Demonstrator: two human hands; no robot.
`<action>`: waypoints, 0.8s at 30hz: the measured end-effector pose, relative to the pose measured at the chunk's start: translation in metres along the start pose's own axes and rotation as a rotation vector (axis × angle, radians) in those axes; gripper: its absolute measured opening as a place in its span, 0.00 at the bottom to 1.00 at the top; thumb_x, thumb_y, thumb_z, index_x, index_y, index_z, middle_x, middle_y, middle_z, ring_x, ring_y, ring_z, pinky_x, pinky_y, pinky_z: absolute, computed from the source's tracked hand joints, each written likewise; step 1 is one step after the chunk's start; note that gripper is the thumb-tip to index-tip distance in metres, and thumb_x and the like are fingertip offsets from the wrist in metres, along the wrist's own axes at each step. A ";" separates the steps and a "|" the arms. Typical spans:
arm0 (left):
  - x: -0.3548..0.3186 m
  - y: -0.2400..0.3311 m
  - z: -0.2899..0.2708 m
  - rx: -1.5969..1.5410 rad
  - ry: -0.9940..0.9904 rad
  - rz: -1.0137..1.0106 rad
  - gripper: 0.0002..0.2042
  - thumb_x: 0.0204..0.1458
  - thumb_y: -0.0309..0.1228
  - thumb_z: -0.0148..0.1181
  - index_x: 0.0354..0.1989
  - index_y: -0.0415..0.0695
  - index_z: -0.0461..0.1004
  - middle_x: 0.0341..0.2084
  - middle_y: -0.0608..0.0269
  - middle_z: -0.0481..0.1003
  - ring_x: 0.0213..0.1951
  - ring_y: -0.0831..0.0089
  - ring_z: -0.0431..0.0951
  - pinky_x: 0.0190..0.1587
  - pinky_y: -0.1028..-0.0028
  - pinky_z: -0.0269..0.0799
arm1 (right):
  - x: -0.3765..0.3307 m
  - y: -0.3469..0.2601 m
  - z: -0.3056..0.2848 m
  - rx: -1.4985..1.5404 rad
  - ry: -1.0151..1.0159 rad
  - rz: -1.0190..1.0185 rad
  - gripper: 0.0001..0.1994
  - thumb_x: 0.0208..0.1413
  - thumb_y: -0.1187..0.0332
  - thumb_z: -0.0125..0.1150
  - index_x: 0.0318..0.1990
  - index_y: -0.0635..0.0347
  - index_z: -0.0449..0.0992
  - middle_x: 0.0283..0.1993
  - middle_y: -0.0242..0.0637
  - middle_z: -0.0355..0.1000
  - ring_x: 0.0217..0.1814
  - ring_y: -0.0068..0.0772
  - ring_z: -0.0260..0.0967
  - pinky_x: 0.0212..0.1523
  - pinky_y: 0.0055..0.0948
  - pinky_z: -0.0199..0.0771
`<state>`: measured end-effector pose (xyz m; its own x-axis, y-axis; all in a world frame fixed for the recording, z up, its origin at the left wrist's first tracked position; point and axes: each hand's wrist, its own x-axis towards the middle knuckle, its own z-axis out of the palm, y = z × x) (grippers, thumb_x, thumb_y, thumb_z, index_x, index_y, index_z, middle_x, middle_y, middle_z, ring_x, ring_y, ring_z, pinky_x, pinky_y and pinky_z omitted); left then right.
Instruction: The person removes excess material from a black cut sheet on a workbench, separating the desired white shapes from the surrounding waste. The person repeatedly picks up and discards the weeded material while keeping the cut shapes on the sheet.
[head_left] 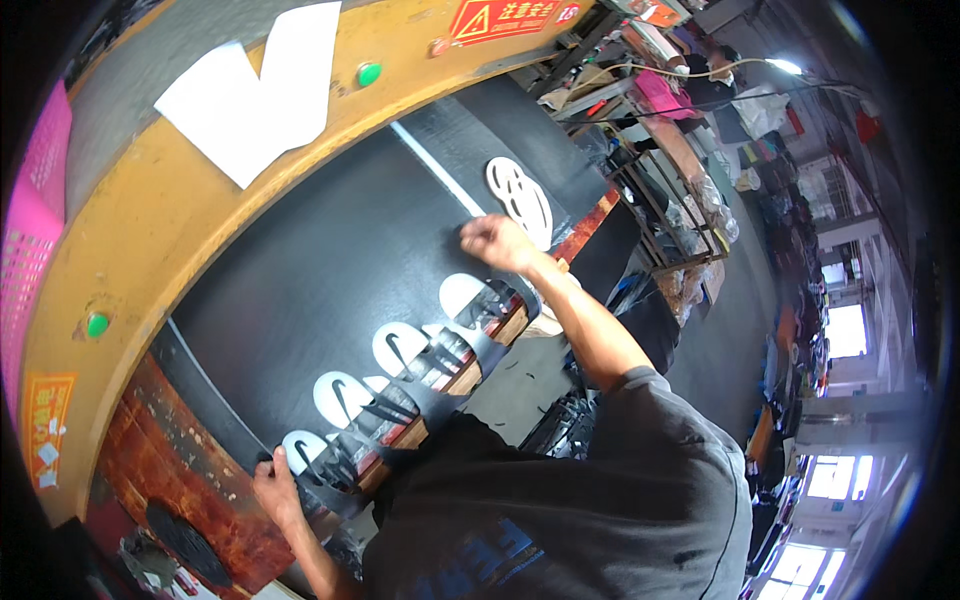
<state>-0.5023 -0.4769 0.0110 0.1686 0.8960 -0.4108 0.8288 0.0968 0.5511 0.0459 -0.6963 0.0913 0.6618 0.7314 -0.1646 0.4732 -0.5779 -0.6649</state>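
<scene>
Low at the left, my left hand (277, 488) is closed at the near edge of the black work surface, beside the leftmost white rounded piece (302, 450). Whatever its fingers hold is too small to make out. My right hand (498, 243) is over the right part of the surface, fingers curled together; I cannot make out anything in them. Beyond it lies a white oval piece (520, 198) with long slots. Several white rounded pieces with black curved marks, one of them a white piece (342, 400), stand in a row along the near edge among dark strips.
A yellow machine beam (130, 210) with green buttons (369, 74) arches across the far side, white paper (250, 100) on it. A pink basket (30, 240) is at far left. Right of the surface stands a metal rack (660, 200); a person (715, 80) is far behind.
</scene>
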 end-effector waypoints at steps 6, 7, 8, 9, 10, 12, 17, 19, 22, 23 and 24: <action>0.004 -0.022 0.016 -0.202 0.010 -0.115 0.28 0.62 0.51 0.68 0.27 0.34 0.72 0.19 0.61 0.70 0.26 0.68 0.68 0.33 0.61 0.68 | 0.023 0.097 -0.050 -0.273 0.414 0.296 0.22 0.57 0.59 0.69 0.56 0.63 0.83 0.51 0.60 0.82 0.53 0.54 0.83 0.58 0.41 0.81; 0.003 -0.026 0.020 -0.207 0.059 -0.048 0.28 0.62 0.51 0.68 0.27 0.35 0.72 0.20 0.62 0.71 0.26 0.68 0.67 0.33 0.62 0.68 | 0.019 0.107 -0.049 -0.168 0.390 0.344 0.22 0.57 0.60 0.68 0.55 0.63 0.84 0.51 0.60 0.82 0.52 0.55 0.83 0.58 0.41 0.81; 0.005 -0.029 0.024 -0.209 0.092 -0.033 0.28 0.62 0.51 0.69 0.27 0.36 0.71 0.20 0.62 0.71 0.26 0.69 0.67 0.33 0.62 0.67 | 0.015 0.114 -0.047 -0.058 0.363 0.390 0.21 0.57 0.60 0.68 0.55 0.62 0.84 0.51 0.60 0.82 0.52 0.55 0.83 0.58 0.42 0.81; 0.004 -0.033 0.027 -0.296 0.096 -0.050 0.28 0.62 0.51 0.69 0.27 0.36 0.71 0.22 0.61 0.72 0.27 0.69 0.67 0.34 0.63 0.67 | 0.008 0.120 -0.045 -0.090 0.352 0.301 0.20 0.56 0.61 0.68 0.53 0.62 0.85 0.48 0.58 0.83 0.48 0.55 0.84 0.57 0.43 0.81; 0.005 -0.035 0.031 -0.266 0.119 -0.086 0.28 0.62 0.52 0.69 0.28 0.35 0.71 0.23 0.61 0.73 0.29 0.69 0.67 0.36 0.64 0.68 | 0.003 0.123 -0.043 -0.080 0.351 0.302 0.20 0.56 0.62 0.68 0.54 0.62 0.84 0.52 0.58 0.81 0.53 0.53 0.83 0.59 0.43 0.80; 0.001 -0.037 0.036 -0.259 0.197 0.056 0.29 0.63 0.53 0.68 0.29 0.34 0.72 0.24 0.60 0.74 0.30 0.68 0.70 0.38 0.64 0.70 | -0.010 0.127 -0.041 -0.106 0.438 0.331 0.19 0.57 0.62 0.69 0.53 0.62 0.84 0.58 0.56 0.78 0.58 0.53 0.80 0.61 0.42 0.78; -0.004 -0.037 0.043 -0.240 0.259 0.080 0.30 0.63 0.54 0.68 0.32 0.32 0.74 0.27 0.58 0.76 0.29 0.68 0.72 0.33 0.65 0.70 | -0.040 0.132 -0.062 -0.050 0.452 0.322 0.16 0.59 0.62 0.69 0.52 0.59 0.85 0.57 0.50 0.77 0.57 0.49 0.79 0.61 0.39 0.78; 0.003 -0.038 0.040 -0.288 0.239 0.120 0.30 0.63 0.55 0.67 0.34 0.31 0.74 0.28 0.57 0.77 0.26 0.70 0.71 0.27 0.67 0.68 | -0.058 0.135 -0.071 -0.099 0.427 0.302 0.15 0.60 0.63 0.70 0.50 0.60 0.85 0.52 0.47 0.79 0.53 0.42 0.81 0.57 0.37 0.80; 0.019 -0.045 0.027 -0.190 0.065 -0.135 0.31 0.62 0.55 0.68 0.32 0.31 0.74 0.28 0.57 0.78 0.26 0.70 0.71 0.27 0.67 0.68 | -0.103 0.143 -0.076 -0.131 0.309 0.264 0.13 0.59 0.64 0.70 0.47 0.61 0.86 0.47 0.45 0.82 0.53 0.43 0.81 0.57 0.38 0.81; 0.023 -0.047 0.020 -0.157 0.044 -0.086 0.31 0.62 0.55 0.68 0.33 0.31 0.75 0.28 0.56 0.78 0.27 0.68 0.72 0.30 0.66 0.69 | -0.120 0.145 -0.074 -0.177 0.326 0.304 0.13 0.59 0.64 0.69 0.47 0.61 0.87 0.47 0.45 0.82 0.53 0.43 0.81 0.57 0.38 0.81; 0.024 -0.047 0.015 -0.141 0.039 -0.057 0.31 0.62 0.55 0.68 0.33 0.30 0.75 0.28 0.55 0.78 0.29 0.67 0.73 0.33 0.65 0.71 | -0.133 0.148 -0.076 -0.223 0.352 0.307 0.13 0.59 0.64 0.69 0.47 0.60 0.87 0.46 0.45 0.82 0.53 0.44 0.81 0.57 0.38 0.81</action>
<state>-0.5290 -0.4662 -0.0362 0.1002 0.9033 -0.4172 0.7531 0.2052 0.6251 0.0722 -0.9071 0.0699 0.9270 0.3719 -0.0476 0.3132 -0.8380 -0.4469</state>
